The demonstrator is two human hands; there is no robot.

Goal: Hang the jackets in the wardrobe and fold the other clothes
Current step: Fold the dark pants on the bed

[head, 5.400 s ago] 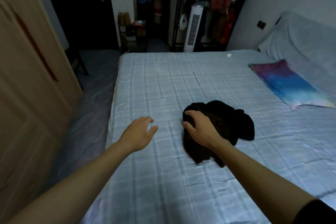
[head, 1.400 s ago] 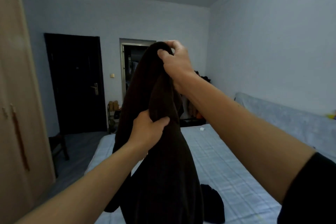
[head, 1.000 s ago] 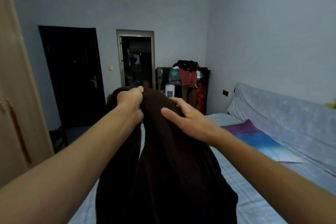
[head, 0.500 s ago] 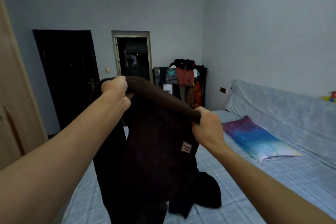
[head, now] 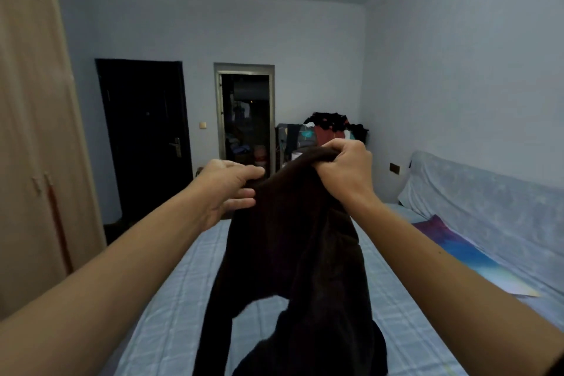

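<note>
Dark brown cloth, the garment (head: 299, 253), hangs in the air over the foot of the bed (head: 171, 314), bunched at the top and falling in two long parts toward the checked sheet. The dim light does not show whether it is a jacket or something to fold.

The step in hand looks like sorting out the piece: finding its top edge and spreading it so its shape can be read. The next move probably calls for the second hand to take a firm hold on the free corner, so the two hands can draw apart and pull the upper edge straight. After that, it either goes to the wardrobe (head: 30, 162) on the left or is laid flat on the bed for folding.

The right hand (head: 345, 171) is clenched round a gathered lump of the fabric at its highest point and carries the weight. The left hand (head: 222, 189) is lower and to the side, fingers (head: 244, 192) nearly straight with the thumb above them. Their tips meet the cloth's near edge, but no closed grip shows there.
</note>
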